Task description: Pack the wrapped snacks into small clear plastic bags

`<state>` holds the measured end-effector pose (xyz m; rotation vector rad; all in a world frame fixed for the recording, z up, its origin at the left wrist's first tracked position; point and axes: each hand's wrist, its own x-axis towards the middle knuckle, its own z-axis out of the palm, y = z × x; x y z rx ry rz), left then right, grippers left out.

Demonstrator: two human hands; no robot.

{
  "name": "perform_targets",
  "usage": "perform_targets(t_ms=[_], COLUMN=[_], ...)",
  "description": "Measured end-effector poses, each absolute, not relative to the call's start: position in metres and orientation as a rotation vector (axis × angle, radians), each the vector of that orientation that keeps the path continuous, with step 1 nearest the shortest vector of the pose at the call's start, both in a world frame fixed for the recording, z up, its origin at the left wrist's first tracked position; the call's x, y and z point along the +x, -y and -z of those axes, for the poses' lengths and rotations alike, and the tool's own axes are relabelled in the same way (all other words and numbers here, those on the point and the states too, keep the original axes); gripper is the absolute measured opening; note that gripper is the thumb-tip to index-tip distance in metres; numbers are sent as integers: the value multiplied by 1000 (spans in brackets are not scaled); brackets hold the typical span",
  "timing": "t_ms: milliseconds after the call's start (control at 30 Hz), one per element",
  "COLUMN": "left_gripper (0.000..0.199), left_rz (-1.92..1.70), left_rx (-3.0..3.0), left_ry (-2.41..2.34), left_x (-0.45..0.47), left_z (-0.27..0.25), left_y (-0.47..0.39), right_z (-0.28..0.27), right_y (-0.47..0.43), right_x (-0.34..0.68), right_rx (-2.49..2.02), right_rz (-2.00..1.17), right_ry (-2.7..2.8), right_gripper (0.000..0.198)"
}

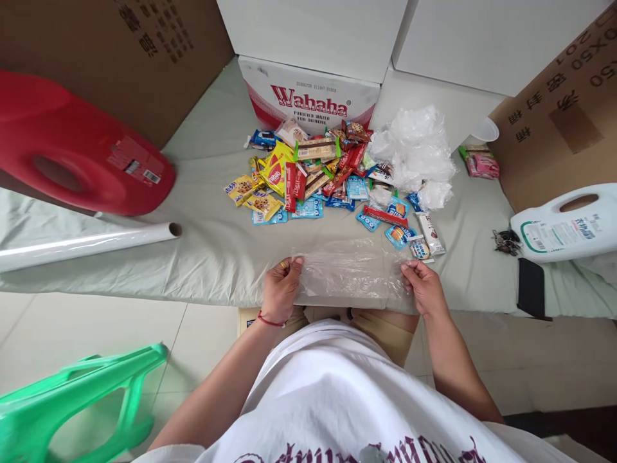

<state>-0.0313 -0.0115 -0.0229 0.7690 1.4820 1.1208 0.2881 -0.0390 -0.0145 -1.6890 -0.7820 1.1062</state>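
Observation:
A clear plastic bag [349, 273] is stretched flat between my two hands, just above the front edge of the cloth-covered table. My left hand [283, 286] pinches its left end between thumb and fingers. At the opposite end, my right hand [424, 286] is closed on the bag in the same way. Beyond the bag lies a heap of wrapped snacks [315, 149] in yellow, red, blue and green packets. Crumpled clear plastic bags [417, 151] are piled against the heap's right side.
A Wahaha carton [311, 96] stands behind the snacks. To the left are a red jug [91, 148] and a white roll [91, 245]. A white detergent bottle [569, 222], keys [507, 242] and a black phone [531, 287] lie right. A green stool [87, 392] is on the floor.

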Motion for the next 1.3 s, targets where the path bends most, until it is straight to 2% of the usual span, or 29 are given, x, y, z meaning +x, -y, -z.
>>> perform_targets(t_ms=[200, 267, 400, 500, 633, 800, 867, 1000, 1067, 1133, 1300], left_gripper=[42, 43, 48, 52, 52, 57, 55, 46, 45, 49, 56], left_rz=[-1053, -1061, -1035, -988, -872, -689, -568, -364, -294, -269, -358], left_rx=[977, 1026, 1084, 1085, 1144, 1356, 1407, 1514, 1570, 1614, 1640], left_ry=[-1581, -1577, -1557, -1544, -1545, -1646, -1727, -1796, -1798, -1823, -1836], left_x=[-31, -30, -28, -27, -31, -37, -37, -35, -36, -38, -43], left_z=[22, 22, 25, 25, 15, -2, -3, -3, -3, -6, -10], left_y=[13, 13, 12, 14, 16, 3, -5, -13, -13, -16, -42], right_z=[5, -7, -16, -1, 19, 14, 11, 15, 19, 21, 21], right_y=[40, 34, 12, -9, -29, -30, -29, -33, -36, -38, -38], right_x=[293, 277, 229, 196, 177, 175, 174, 172, 171, 171, 172], right_rx=[-1786, -1677, -1449, -1414, -1417, -1379, -1453, -1694, -1725, -1695, -1590], right_rz=[-461, -384, -428, -455, -536, -577, -569, -505, -525, -556, -557], right_ry=[1111, 1302, 1865, 2067, 2133, 2192, 2194, 2154, 2163, 2174, 2191], right_gripper=[33, 26, 19, 23, 8, 11, 11, 22, 15, 9, 9])
